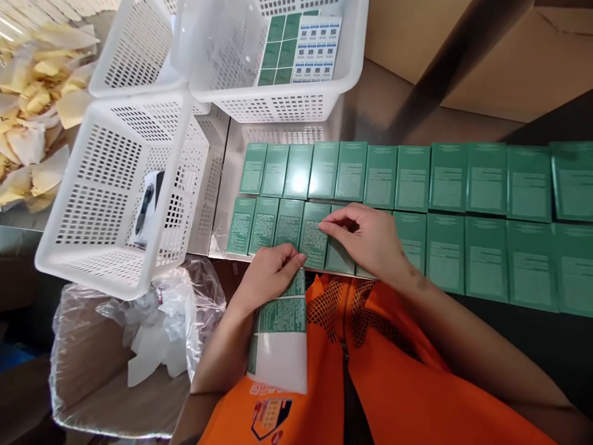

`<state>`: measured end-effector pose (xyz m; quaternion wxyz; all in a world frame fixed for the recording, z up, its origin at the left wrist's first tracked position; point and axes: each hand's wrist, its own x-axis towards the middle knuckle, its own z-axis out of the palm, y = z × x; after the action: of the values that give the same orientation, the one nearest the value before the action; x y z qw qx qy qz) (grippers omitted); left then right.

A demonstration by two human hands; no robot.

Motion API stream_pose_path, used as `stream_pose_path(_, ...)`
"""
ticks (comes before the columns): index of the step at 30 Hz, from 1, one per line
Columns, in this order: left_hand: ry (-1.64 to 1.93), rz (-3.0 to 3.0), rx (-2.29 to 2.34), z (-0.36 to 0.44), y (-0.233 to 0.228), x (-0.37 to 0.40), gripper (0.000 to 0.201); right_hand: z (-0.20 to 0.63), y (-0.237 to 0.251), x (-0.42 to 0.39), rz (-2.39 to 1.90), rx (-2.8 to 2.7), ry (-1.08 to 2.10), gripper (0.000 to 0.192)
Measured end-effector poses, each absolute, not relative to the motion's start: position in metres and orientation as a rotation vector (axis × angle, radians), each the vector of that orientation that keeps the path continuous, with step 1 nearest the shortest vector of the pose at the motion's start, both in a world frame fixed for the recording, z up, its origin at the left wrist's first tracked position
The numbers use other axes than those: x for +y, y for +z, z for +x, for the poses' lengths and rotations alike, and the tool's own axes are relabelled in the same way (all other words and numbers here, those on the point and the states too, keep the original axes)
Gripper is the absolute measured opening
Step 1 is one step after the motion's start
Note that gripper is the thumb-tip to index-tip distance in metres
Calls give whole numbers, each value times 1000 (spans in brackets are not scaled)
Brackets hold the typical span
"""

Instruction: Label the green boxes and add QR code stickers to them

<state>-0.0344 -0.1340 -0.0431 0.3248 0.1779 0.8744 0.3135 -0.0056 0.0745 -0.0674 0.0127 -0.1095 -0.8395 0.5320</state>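
Note:
My left hand pinches a sheet of green labels by its top edge. The sheet hangs in front of the orange vest, its lower part bare white backing. My right hand is closed in a pinch, thumb and forefinger at the upper right corner of a green label lying on a box in the front row. Green boxes stand side by side in two rows. The front-row boxes at the left end, such as this box, carry densely printed labels. My right hand and forearm hide parts of several front-row boxes.
A white basket behind holds more label sheets. Another white basket at left contains a black pen. Below it, a plastic-lined carton holds white scraps. Crumpled yellowish paper lies far left; cardboard boxes stand behind right.

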Motion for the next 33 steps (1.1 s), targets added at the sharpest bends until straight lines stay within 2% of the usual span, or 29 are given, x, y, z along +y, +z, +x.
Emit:
stream_pose_path(6,550,442,2408,-32,-43,-123,34,-8,-78,68,-323,-2717,1432,11)
stream_pose_path(19,438,480,2429,-35,-43,-116,34,-7,-84,60,-298,-2795,1241,15)
stream_pose_path(21,371,496,2452,-35,-42,-115,34,-8,-84,59,-321,-2786,1219,9)
stream_pose_path(23,313,497,2467,-35,-41,-118,38,-9,-83,61,-388,-2750,1229,28)
stream_pose_path(25,336,467,2479,-36,-39,-124,41,-7,-82,64,-445,-2701,1305,47)
stream_pose_path(29,720,203,2762,-38,-34,-142,43,13,-72,62,-376,-2446,1811,39)
stream_pose_path(31,957,3,2992,-38,-32,-146,42,26,-63,54,-242,-2306,2067,48)
stream_pose_path(33,1112,-113,3149,-37,-30,-144,41,36,-54,46,-129,-2279,2179,57)
